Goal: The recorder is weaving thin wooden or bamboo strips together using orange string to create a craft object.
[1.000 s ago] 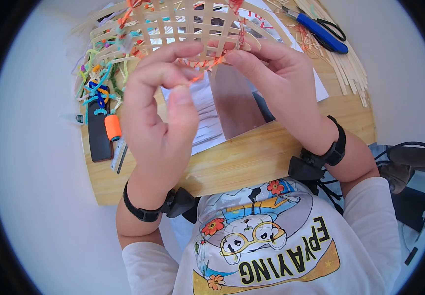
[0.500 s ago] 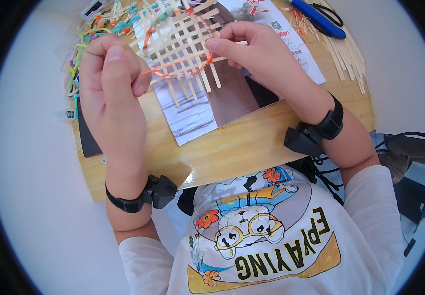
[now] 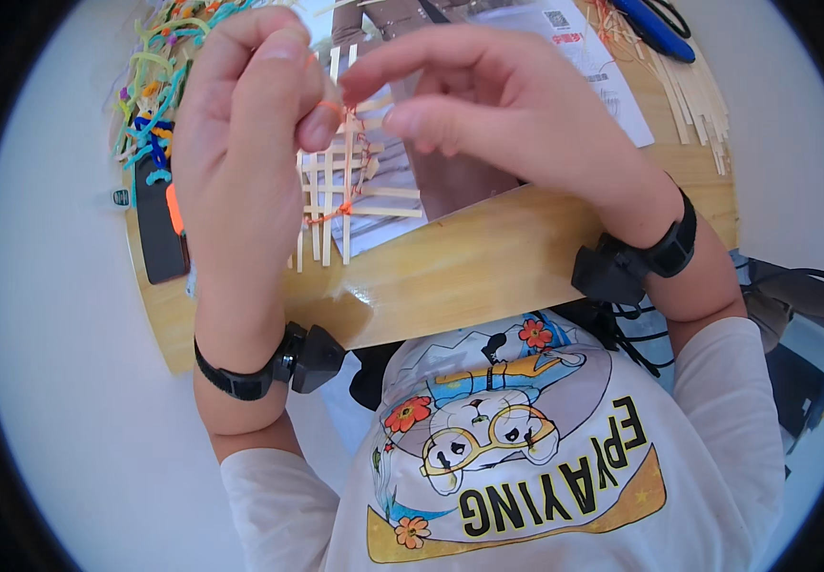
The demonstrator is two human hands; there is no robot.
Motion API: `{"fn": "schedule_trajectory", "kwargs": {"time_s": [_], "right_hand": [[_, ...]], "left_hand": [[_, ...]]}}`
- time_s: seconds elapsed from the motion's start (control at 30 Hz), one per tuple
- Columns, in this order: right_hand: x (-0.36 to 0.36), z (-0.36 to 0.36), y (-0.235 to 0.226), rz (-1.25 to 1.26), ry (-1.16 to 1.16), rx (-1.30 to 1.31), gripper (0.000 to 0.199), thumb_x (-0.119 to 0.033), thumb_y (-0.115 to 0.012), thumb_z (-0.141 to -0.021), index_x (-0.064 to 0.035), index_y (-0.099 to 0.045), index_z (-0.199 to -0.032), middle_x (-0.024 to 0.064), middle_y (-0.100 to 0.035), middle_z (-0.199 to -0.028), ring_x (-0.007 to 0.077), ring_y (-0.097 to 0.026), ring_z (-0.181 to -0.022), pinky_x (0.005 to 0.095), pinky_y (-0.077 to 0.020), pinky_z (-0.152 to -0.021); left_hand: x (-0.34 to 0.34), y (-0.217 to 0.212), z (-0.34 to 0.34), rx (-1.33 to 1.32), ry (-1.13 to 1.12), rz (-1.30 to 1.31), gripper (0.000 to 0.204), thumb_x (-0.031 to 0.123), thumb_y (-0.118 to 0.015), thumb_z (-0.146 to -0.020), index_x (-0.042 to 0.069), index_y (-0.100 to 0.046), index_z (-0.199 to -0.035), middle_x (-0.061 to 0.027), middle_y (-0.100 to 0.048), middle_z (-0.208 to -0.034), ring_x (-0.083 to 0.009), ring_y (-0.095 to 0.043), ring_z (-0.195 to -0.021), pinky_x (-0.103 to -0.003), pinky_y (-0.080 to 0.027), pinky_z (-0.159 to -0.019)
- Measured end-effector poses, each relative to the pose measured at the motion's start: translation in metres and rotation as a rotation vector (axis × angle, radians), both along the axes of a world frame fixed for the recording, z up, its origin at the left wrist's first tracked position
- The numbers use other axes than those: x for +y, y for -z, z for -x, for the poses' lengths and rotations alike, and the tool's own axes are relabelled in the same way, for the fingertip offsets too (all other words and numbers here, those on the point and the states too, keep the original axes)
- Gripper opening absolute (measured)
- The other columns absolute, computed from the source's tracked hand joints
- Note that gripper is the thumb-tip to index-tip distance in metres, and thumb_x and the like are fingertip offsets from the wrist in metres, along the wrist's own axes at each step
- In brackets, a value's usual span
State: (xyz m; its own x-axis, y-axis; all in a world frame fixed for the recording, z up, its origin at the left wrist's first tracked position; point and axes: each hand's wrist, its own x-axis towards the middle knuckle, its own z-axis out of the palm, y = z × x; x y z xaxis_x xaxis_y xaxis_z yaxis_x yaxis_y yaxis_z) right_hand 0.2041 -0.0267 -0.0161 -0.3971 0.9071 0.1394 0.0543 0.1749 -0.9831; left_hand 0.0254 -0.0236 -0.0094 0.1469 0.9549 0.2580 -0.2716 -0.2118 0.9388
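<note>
My left hand (image 3: 245,143) is closed in a pinch on a thin orange cord (image 3: 330,107), part of which shows by its fingertips. Close beside it, my right hand (image 3: 498,114) has its thumb and forefinger apart. The forefinger's tip is near the cord; whether it touches cannot be made out. Below the hands is a lattice woven from pale flat strips (image 3: 347,181), its loose ends sticking out. Orange cord also runs along the lattice's lower edge. My left hand and right fingers hide much of the weave.
Under the lattice, a printed picture sheet (image 3: 464,186) covers part of the wooden table (image 3: 450,267). Coloured fuzzy stems (image 3: 150,105) are heaped at the left, above a dark flat phone-like object (image 3: 157,234). A blue-handled tool (image 3: 655,33) and pale loose strips (image 3: 693,105) occupy the far right.
My right hand has let go of the lattice edge and moved left, close to my left hand. The lattice has turned and dropped nearer to me. My left hand has risen slightly.
</note>
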Motion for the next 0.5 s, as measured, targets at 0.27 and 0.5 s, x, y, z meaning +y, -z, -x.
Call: {"fn": "schedule_trajectory", "kwargs": {"time_s": [0.27, 0.5], "right_hand": [[0.0, 0.012, -0.008, 0.428, -0.145, 0.201, 0.013, -0.009, -0.054, -0.092, 0.0023, -0.055, -0.099, 0.0063, -0.061, -0.076, 0.0107, -0.059, -0.068, 0.0203, -0.0481, -0.061], [0.001, 0.018, 0.018, 0.117, -0.225, 0.101, 0.019, -0.012, -0.061, -0.087, 0.0047, -0.062, -0.096, 0.0083, -0.065, -0.081, 0.0122, -0.063, -0.069, 0.0225, -0.0521, -0.065]], "left_hand": [[0.004, 0.003, 0.003, 0.217, 0.012, -0.015, 0.018, 0.017, -0.046, -0.094, 0.0, -0.05, -0.097, 0.0014, -0.037, -0.067, -0.0086, -0.039, -0.062, -0.022, -0.033, -0.057], [0.009, -0.005, 0.009, 0.439, 0.052, -0.186, 0.018, 0.019, -0.05, -0.094, 0.002, -0.054, -0.096, 0.001, -0.048, -0.073, -0.0075, -0.048, -0.069, -0.021, -0.038, -0.062]]}}
